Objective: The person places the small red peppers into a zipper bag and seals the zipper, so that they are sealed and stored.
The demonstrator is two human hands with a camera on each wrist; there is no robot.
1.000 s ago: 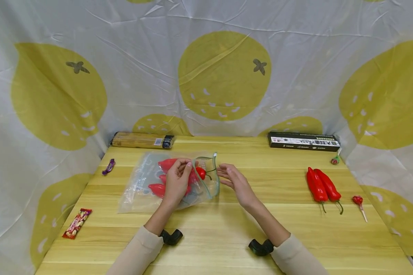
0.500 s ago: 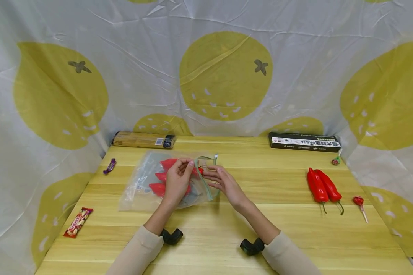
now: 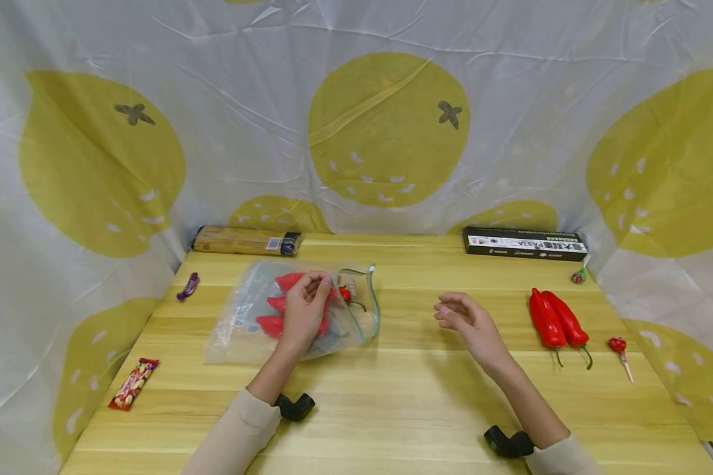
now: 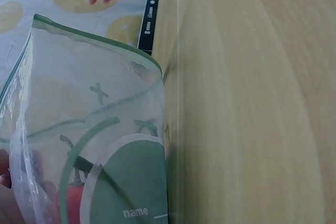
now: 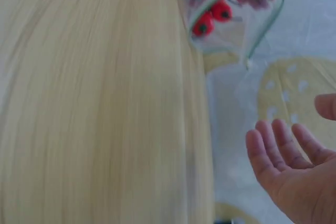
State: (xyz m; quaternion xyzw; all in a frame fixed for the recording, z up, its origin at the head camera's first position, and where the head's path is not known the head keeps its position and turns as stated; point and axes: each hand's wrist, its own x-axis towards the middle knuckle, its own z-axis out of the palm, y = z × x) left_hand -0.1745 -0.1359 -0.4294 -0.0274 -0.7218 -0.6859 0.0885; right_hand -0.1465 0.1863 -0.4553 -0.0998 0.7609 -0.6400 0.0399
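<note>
1. Lying on the bench (image 3: 386, 402), left of centre, a clear zip bag (image 3: 232, 340) has its green-edged mouth gaping towards the right; the left wrist view shows a green panel printed "name" on its side.
2. Inside the bag sit red peppers (image 3: 269, 326), with stems near the mouth; film and fingers cover part of them, so I can't fairly give a full count.
3. The left hand (image 3: 302, 309) is clamped on the bag by its upper film, thumb and fingertips together just beside the mouth.
4. The right hand (image 3: 471, 328) is over the bench, well apart from the bag, its fingers loosely bent and its thumb apart from them in the right wrist view.
5. Right of that hand, two loose peppers (image 3: 546, 321) lie side by side, stems towards the person.
6. Near them are a red lollipop (image 3: 617, 345) and, farther back, a green-and-red lollipop (image 3: 579, 276).
7. Along the back edge rest a black pasta box (image 3: 525, 244) on the right and a tan packet (image 3: 237, 241) on the left.
8. At the left edge lie a purple sweet (image 3: 187, 287) and a red-wrapped bar (image 3: 133, 384).
9. Behind hangs a pale cloth (image 3: 243, 145) with yellow fruit prints.
</note>
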